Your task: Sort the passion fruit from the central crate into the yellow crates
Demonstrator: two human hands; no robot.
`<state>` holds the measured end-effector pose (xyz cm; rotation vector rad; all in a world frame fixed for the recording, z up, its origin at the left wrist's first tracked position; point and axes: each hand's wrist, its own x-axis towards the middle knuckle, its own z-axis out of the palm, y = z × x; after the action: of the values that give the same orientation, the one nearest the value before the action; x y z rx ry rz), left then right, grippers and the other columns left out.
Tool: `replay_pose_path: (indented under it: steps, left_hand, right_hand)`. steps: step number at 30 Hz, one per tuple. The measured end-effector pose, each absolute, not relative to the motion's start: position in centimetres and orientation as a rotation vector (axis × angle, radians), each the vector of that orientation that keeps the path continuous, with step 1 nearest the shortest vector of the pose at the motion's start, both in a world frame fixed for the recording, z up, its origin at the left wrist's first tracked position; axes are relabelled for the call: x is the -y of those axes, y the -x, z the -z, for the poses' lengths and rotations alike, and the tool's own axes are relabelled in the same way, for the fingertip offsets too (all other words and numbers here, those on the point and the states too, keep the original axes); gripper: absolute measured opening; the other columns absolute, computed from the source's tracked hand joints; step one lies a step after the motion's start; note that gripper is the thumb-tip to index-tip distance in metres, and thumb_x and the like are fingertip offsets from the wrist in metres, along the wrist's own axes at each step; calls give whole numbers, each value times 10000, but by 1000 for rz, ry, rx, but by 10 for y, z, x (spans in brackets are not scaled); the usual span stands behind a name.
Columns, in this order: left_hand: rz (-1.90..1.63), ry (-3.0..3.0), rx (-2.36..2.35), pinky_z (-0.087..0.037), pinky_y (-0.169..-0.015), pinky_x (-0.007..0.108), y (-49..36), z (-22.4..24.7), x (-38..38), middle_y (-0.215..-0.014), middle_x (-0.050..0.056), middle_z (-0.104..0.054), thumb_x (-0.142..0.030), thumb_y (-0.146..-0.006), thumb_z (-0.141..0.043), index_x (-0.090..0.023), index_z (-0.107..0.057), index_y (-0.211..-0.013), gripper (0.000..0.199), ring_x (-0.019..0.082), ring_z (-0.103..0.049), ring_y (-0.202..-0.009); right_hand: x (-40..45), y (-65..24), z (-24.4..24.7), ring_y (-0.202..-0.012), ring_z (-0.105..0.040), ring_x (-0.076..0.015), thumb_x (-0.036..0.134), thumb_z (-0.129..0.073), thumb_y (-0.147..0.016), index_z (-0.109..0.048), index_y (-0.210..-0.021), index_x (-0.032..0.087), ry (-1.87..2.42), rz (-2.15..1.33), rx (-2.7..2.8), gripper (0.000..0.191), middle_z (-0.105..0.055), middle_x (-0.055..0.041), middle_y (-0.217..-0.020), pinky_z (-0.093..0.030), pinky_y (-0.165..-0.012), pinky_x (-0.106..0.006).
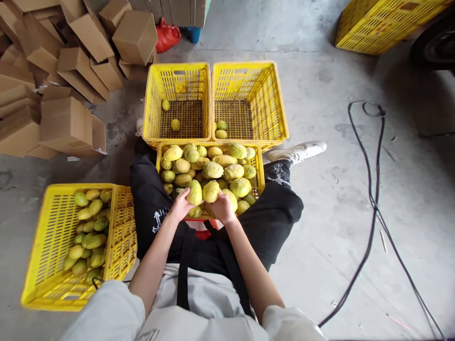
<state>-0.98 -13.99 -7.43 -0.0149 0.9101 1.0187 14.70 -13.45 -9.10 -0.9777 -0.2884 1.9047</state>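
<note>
My left hand [180, 204] is wrapped round a yellow-green fruit, apparently a small papaya [195, 192], held upright. A second, rounder papaya [211, 192] is gripped in my right hand [223, 207], close beside the first. Both are held over the near end of a yellow plastic crate [260, 176] between my legs, heaped with papayas [212, 170] in mixed yellow and green. Beyond it stand two more yellow crates side by side. The left one [177, 66] has two fruits on its floor; the right one [245, 66] has a couple in its near left corner.
To my left, a tilted yellow crate [42, 246] holds many papayas. Cardboard boxes [67, 123] are piled at the far left, near a red bag [167, 37]. A black cable [373, 208] lies on the floor at right. Another yellow crate [377, 28] stands at the far right.
</note>
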Motion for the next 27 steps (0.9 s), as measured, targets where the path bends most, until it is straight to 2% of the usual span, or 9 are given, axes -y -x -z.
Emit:
replay_pose_path:
  steps: [3,6,12,16,19,22,27]
  left_hand:
    - [-1051,-18,-904,-411,-1026,506,10,76,141,-1143,52,-644,-286,-782,-673,-196,-624,-993,235,247,-546,-1169]
    - [-1048,-54,-915,-426,-1003,516,10,76,142,-1114,42,-639,-270,-732,-727,-203,-620,-992,288,243,-560,-1138]
    - [-1034,-127,-986,-459,-965,477,7,71,143,-1030,38,-644,-178,-639,-778,-208,-621,-1045,436,199,-617,-960]
    - [-1030,-165,-999,-464,-977,417,5,72,143,-980,23,-652,-146,-628,-777,-190,-653,-992,387,162,-625,-897]
    - [-1030,-169,-1007,-472,-965,400,4,75,143,-980,33,-663,-159,-637,-773,-187,-656,-989,372,183,-633,-921]
    - [-1026,-155,-997,-463,-976,398,5,74,143,-1030,45,-669,-181,-669,-747,-201,-645,-1025,371,211,-620,-1014]
    - [-1029,39,-909,-447,-992,425,7,70,140,-1108,88,-663,-320,-784,-585,-159,-617,-1086,344,258,-552,-1165]
  right_hand:
    - [135,-147,89,-1149,-549,-226,355,-612,-694,-558,-912,312,966,-1891,188,229,-669,22,-1039,-447,-998,-365]
    - [136,-147,85,-1137,-551,-217,329,-617,-706,-566,-920,312,944,-1897,185,221,-662,17,-1033,-467,-974,-359]
    - [140,-148,81,-1053,-586,-218,269,-631,-747,-552,-1038,307,846,-1934,245,304,-639,2,-1019,-526,-877,-371]
    - [143,-150,81,-962,-612,-180,199,-679,-727,-502,-1078,328,846,-1924,280,414,-630,33,-979,-525,-866,-343]
    - [144,-150,80,-922,-620,-153,166,-695,-712,-487,-1068,348,844,-1922,294,450,-629,51,-984,-516,-857,-321]
    - [144,-148,79,-964,-622,-167,171,-693,-713,-489,-1069,354,849,-1928,296,450,-638,45,-1008,-507,-874,-347]
    - [140,-145,83,-1063,-595,-208,327,-614,-769,-526,-1031,324,916,-1895,292,277,-648,12,-1027,-514,-885,-374]
